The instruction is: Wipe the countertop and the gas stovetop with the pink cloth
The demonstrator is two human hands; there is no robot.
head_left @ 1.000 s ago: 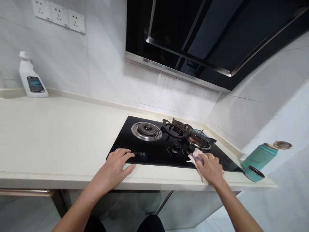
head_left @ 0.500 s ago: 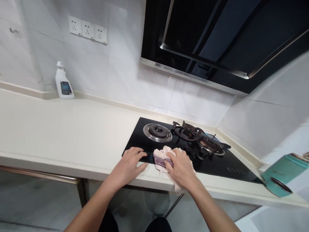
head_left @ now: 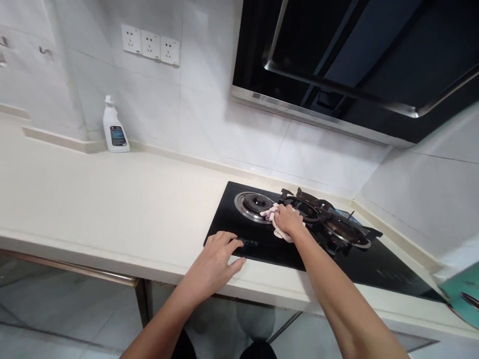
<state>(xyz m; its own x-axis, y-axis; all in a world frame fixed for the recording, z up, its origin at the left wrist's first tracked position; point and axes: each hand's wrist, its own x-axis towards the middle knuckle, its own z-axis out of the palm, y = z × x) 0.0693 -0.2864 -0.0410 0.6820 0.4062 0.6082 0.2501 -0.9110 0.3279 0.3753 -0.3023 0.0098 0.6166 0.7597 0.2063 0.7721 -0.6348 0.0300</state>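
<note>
My right hand [head_left: 289,219] is closed on a crumpled pink and white cloth [head_left: 282,233], pressed to the black glass gas stove [head_left: 224,214]. The cloth touches the right edge of the left burner's metal ring [head_left: 241,212]. Close to it on the right lie dark pan supports [head_left: 305,207], stacked over the other burner [head_left: 344,228]. At the stove's front left corner my left hand [head_left: 217,257] rests with fingers spread and nothing in it, partly over the printed lettering.
A white spray-type bottle [head_left: 117,134] stands on the pale countertop [head_left: 112,199] against the wall, below the sockets [head_left: 150,45]. A black range hood [head_left: 337,65] overhangs the stove. A green container [head_left: 464,289] sits at the right end.
My right hand has moved the cloth from the stove's front edge back to the left burner. The left hand stays at the front corner. The view has shifted slightly right.
</note>
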